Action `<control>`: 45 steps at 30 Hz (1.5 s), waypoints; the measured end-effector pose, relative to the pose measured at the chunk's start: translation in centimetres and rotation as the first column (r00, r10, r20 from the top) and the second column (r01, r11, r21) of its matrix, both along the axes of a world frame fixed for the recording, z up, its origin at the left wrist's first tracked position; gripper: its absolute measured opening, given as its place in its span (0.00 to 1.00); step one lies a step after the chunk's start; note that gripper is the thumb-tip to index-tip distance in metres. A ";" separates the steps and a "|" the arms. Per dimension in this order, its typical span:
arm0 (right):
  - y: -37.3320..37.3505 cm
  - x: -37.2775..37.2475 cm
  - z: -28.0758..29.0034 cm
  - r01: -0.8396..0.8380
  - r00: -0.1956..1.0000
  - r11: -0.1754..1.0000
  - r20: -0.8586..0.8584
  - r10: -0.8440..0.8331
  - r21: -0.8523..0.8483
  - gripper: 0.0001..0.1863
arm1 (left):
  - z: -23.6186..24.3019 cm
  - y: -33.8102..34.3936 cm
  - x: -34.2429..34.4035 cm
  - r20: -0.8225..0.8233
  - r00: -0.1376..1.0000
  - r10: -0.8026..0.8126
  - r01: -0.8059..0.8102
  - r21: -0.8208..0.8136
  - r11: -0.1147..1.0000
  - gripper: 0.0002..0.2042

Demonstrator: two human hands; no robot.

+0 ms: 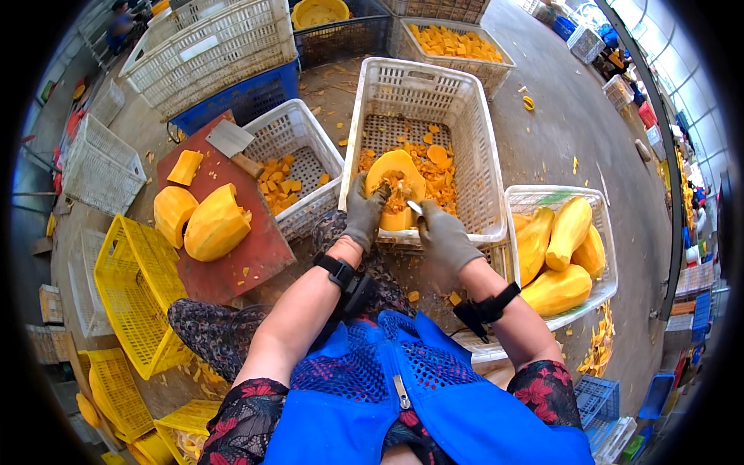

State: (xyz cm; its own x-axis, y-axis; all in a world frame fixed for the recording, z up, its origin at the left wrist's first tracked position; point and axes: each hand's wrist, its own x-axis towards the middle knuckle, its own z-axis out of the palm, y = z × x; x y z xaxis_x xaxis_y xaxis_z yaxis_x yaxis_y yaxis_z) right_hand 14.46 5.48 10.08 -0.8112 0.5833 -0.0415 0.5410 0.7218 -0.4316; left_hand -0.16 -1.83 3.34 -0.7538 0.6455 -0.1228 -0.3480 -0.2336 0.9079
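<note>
Pumpkin (400,164), cut open, is at the near end of a white crate (471,128); the left hand (364,211) has its grip pinching the left side, the right hand (445,236) its grip wrapped around a metal tool (415,207) by the seedy hollow.
</note>
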 end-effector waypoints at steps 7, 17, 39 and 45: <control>0.2 -0.7 0.3 0.180 0.968 0.980 -0.196 -0.160 0.090 0.08 | -0.1 0.0 0.3 -0.002 1.000 0.011 -0.011 -0.078 0.997 0.18; -0.7 -3.4 0.0 0.263 0.960 0.960 -0.120 -0.252 0.094 0.06 | 0.5 -0.2 0.8 -0.068 0.995 0.071 -0.080 -0.137 0.987 0.21; 1.3 -4.1 -1.7 0.074 0.993 0.996 0.097 -0.069 -0.047 0.11 | 0.2 -0.8 0.1 -0.624 0.761 -0.176 -0.077 -0.357 0.931 0.28; 1.8 -3.1 0.1 -0.150 0.971 0.989 0.191 0.147 0.002 0.09 | -0.7 -0.5 -0.2 -0.469 0.878 -0.090 -0.030 -0.241 0.970 0.28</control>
State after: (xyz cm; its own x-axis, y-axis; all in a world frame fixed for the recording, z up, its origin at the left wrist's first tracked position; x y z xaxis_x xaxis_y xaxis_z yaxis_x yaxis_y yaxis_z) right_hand 11.36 7.24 10.17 -0.8669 0.4590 -0.1944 0.4984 0.8061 -0.3191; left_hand -0.37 -2.32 2.62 -0.7399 0.6661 0.0938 0.1343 0.0096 0.9909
